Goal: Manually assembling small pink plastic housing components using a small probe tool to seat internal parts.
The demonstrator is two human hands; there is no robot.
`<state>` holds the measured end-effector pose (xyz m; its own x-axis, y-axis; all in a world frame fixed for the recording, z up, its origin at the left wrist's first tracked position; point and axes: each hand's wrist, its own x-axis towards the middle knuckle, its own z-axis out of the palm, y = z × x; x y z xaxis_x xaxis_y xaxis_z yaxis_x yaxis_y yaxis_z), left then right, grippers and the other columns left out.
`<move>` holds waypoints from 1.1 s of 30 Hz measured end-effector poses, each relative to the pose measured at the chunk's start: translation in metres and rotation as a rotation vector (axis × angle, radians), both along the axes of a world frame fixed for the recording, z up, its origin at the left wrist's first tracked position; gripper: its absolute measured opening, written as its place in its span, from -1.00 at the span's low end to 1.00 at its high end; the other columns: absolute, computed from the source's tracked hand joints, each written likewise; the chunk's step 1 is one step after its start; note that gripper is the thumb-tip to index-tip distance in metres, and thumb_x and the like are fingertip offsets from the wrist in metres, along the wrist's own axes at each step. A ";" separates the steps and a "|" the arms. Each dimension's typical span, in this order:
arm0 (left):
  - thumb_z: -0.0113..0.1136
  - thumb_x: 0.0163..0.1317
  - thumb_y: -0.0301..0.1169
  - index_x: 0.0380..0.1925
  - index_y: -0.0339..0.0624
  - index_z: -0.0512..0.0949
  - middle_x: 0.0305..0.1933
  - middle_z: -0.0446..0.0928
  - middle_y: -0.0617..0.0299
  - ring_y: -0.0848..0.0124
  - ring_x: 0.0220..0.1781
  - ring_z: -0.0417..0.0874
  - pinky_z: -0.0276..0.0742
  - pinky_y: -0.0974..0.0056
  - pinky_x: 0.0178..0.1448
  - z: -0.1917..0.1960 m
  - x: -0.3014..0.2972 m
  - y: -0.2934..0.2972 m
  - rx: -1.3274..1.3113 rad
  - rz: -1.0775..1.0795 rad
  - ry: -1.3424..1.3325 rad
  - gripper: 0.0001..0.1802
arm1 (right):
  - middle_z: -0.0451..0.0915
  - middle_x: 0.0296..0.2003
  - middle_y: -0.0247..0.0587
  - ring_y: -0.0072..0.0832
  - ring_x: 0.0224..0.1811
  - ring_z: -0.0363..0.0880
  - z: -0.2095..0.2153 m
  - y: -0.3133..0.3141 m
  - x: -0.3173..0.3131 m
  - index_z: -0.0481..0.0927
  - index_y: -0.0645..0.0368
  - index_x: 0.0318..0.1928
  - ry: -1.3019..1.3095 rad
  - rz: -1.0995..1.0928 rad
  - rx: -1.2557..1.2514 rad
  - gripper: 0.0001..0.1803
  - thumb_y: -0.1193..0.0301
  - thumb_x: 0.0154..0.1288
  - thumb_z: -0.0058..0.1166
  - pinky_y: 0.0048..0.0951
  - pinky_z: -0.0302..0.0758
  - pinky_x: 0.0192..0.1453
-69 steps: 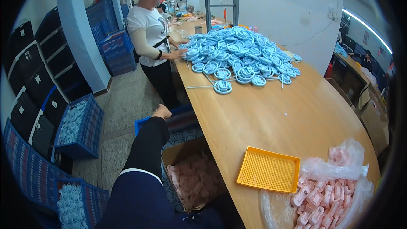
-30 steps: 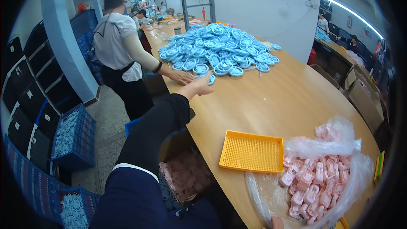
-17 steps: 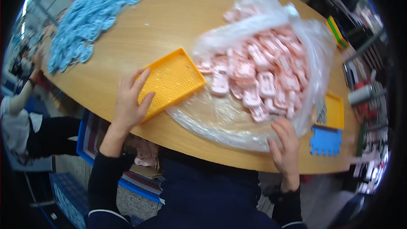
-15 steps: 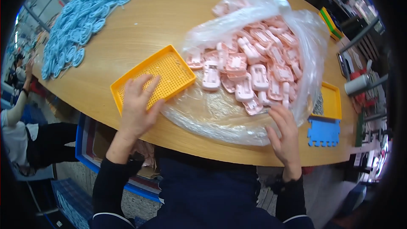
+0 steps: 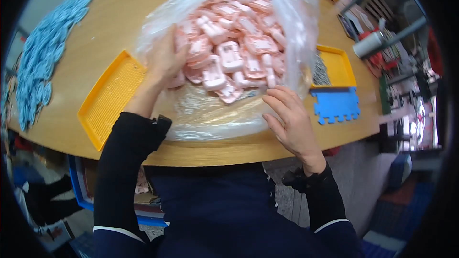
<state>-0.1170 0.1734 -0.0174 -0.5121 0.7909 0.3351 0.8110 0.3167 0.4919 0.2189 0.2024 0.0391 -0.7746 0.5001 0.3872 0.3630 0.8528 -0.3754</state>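
A heap of pale pink plastic housings [image 5: 229, 57] spills from a clear plastic bag [image 5: 294, 24] on the table. My left hand [image 5: 165, 59] reaches to the heap's left edge, against the outermost housings. Motion blurs its fingers, and whether it grips a housing cannot be made out. My right hand [image 5: 290, 122] is over the bag's front right part, thumb apart from its slightly bent fingers, holding nothing visible. Its fingertips are close to the nearest housings. Left of the bag lies a yellow perforated tray [image 5: 112, 98], beside my left forearm.
A pile of light blue looped plastic pieces [image 5: 45, 62] lies at the table's far left. To the right are a yellow tray [image 5: 340, 67] with small grey metal parts [image 5: 320, 70] and a blue foam mat [image 5: 336, 106]. A white cylinder [image 5: 368, 45] stands beyond the right edge.
My left hand has gone from above the yellow perforated tray to the left side of the pink heap. My right hand stays by the heap's front right. The whole view has shifted.
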 end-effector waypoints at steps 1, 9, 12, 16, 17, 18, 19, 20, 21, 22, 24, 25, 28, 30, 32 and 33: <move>0.19 0.21 -0.13 0.32 -0.19 0.30 -0.01 0.56 -0.14 0.08 -0.03 0.62 0.51 0.12 0.05 -0.003 0.001 0.005 0.002 -0.040 -0.008 -0.30 | 0.56 -0.02 -0.06 -0.12 0.14 0.47 -0.002 0.003 0.009 0.59 0.27 -0.06 -0.030 -0.023 -0.028 -0.64 0.49 0.09 0.24 -0.19 0.43 0.21; 0.09 0.22 -0.50 0.27 -0.25 0.34 -0.07 0.57 0.13 0.40 -0.06 0.53 0.49 0.26 0.06 0.004 0.006 -0.008 0.482 -0.151 -0.475 -0.44 | 0.62 -0.12 -0.02 -0.13 -0.01 0.59 0.014 0.028 0.042 0.60 0.28 -0.07 0.289 -0.204 -0.252 -0.73 0.57 0.19 0.13 -0.29 0.48 0.12; 0.02 0.39 -0.48 0.40 -0.11 0.20 0.16 0.46 0.16 0.43 0.10 0.49 0.48 0.37 0.13 0.014 0.011 -0.051 0.500 -0.290 -0.503 -0.43 | 0.61 -0.12 -0.01 -0.10 -0.04 0.58 0.018 0.012 -0.010 0.58 0.31 -0.10 0.206 0.145 -0.159 -0.75 0.60 0.17 0.12 -0.28 0.50 0.08; -0.04 0.37 -0.38 0.42 -0.07 0.15 0.20 0.39 -0.14 0.06 0.20 0.44 0.47 0.13 0.19 -0.017 0.043 -0.086 -0.298 -0.058 -0.201 -0.39 | 0.60 -0.12 0.01 -0.05 0.00 0.53 -0.018 0.017 -0.049 0.61 0.27 -0.13 -0.124 0.203 -0.027 -0.69 0.61 0.03 0.06 -0.16 0.47 0.09; 0.03 0.33 -0.38 0.35 -0.11 0.24 0.10 0.48 0.03 0.24 0.06 0.54 0.53 0.17 0.05 -0.015 0.069 -0.085 0.333 -0.024 -0.799 -0.43 | 0.58 -0.13 0.13 0.03 -0.04 0.53 -0.031 0.029 -0.039 0.61 0.30 -0.15 -0.220 0.188 0.007 -0.74 0.57 0.10 0.07 -0.14 0.45 0.09; 0.06 0.26 -0.44 0.28 -0.11 0.33 0.04 0.50 0.21 0.41 -0.02 0.55 0.55 0.22 -0.03 -0.016 0.081 -0.083 0.687 -0.151 -1.326 -0.47 | 0.59 -0.18 0.12 0.04 -0.03 0.51 -0.054 0.044 -0.027 0.61 0.29 -0.14 -0.146 0.199 0.093 -0.73 0.55 0.09 0.07 -0.11 0.45 0.06; 0.06 0.23 -0.48 0.21 -0.07 0.37 0.03 0.50 0.30 0.51 -0.03 0.53 0.56 0.32 -0.05 -0.076 0.071 -0.072 0.688 -0.197 -1.116 -0.51 | 0.58 -0.20 0.11 0.04 -0.05 0.49 -0.042 0.037 -0.028 0.60 0.29 -0.14 -0.214 0.177 0.028 -0.73 0.55 0.10 0.06 -0.09 0.44 0.06; 0.00 0.23 -0.51 0.17 -0.08 0.38 -0.01 0.52 0.30 0.51 -0.12 0.57 0.59 0.36 -0.11 -0.073 0.078 -0.065 0.882 -0.326 -1.063 -0.54 | 0.55 -0.16 0.13 0.08 -0.05 0.47 -0.055 0.045 -0.015 0.58 0.29 -0.19 -0.218 0.163 0.130 -0.78 0.57 0.11 0.03 -0.06 0.42 0.08; 0.00 0.23 -0.51 0.17 -0.08 0.38 -0.01 0.52 0.30 0.51 -0.12 0.57 0.59 0.36 -0.11 -0.050 0.076 -0.079 0.900 -0.274 -1.023 -0.54 | 0.55 -0.16 0.13 0.08 -0.05 0.47 -0.043 0.042 -0.027 0.58 0.29 -0.19 -0.201 0.225 0.127 -0.78 0.57 0.11 0.03 -0.06 0.42 0.08; 0.00 0.24 -0.49 0.14 -0.09 0.40 -0.03 0.53 0.30 0.51 -0.16 0.58 0.60 0.37 -0.15 -0.032 0.077 -0.095 0.792 -0.208 -1.303 -0.58 | 0.57 -0.15 0.10 0.00 -0.04 0.50 -0.032 0.033 -0.029 0.57 0.26 -0.10 -0.340 0.243 0.147 -0.74 0.57 0.16 0.05 -0.13 0.43 0.09; 0.02 0.27 -0.46 0.08 -0.11 0.43 -0.05 0.55 0.28 0.51 -0.20 0.59 0.62 0.37 -0.23 -0.014 0.086 -0.121 0.730 -0.138 -1.622 -0.65 | 0.55 -0.11 0.11 0.02 -0.02 0.49 -0.048 0.043 -0.020 0.56 0.25 -0.13 -0.382 0.269 0.160 -0.76 0.58 0.15 0.04 -0.11 0.41 0.12; 0.03 0.28 -0.44 0.05 -0.11 0.44 -0.06 0.55 0.26 0.51 -0.21 0.59 0.63 0.36 -0.26 -0.010 0.082 -0.127 0.772 -0.126 -1.653 -0.67 | 0.52 -0.09 0.15 0.12 0.00 0.45 -0.082 0.059 -0.019 0.56 0.27 -0.25 -0.274 0.282 0.140 -0.82 0.60 0.08 0.00 -0.01 0.38 0.13; 0.01 0.36 -0.40 0.03 -0.12 0.41 -0.12 0.57 0.15 0.38 -0.29 0.63 0.68 0.24 -0.29 -0.006 0.063 -0.153 0.934 -0.212 -1.708 -0.74 | 0.50 -0.04 0.14 0.12 0.07 0.41 -0.041 0.025 -0.052 0.54 0.25 -0.27 -0.344 0.284 0.078 -0.83 0.62 0.06 0.03 -0.04 0.36 0.17; -0.10 0.38 -0.46 0.17 -0.22 0.32 -0.02 0.55 0.04 0.22 -0.18 0.68 0.70 0.18 -0.16 0.012 0.057 -0.166 0.862 -0.171 -1.755 -0.64 | 0.49 -0.29 0.01 0.01 -0.17 0.46 -0.037 0.021 -0.063 0.48 0.28 -0.27 -0.205 0.305 0.143 -0.83 0.62 0.06 0.04 -0.07 0.41 -0.10; -0.16 0.40 -0.46 0.26 -0.23 0.23 0.07 0.51 0.00 0.15 -0.09 0.68 0.68 0.15 -0.06 0.007 0.056 -0.158 0.786 -0.206 -1.825 -0.57 | 0.47 -0.32 -0.04 -0.09 -0.25 0.50 -0.039 0.024 -0.053 0.46 0.28 -0.27 -0.166 0.211 -0.052 -0.86 0.65 0.12 0.01 -0.22 0.46 -0.17; -0.16 0.40 -0.46 0.26 -0.23 0.23 0.07 0.51 0.00 0.15 -0.09 0.68 0.68 0.15 -0.06 0.009 0.058 -0.158 0.742 -0.237 -1.873 -0.57 | 0.47 -0.32 -0.04 -0.09 -0.25 0.50 -0.032 0.020 -0.052 0.46 0.28 -0.27 -0.190 0.153 -0.056 -0.86 0.65 0.12 0.01 -0.22 0.46 -0.17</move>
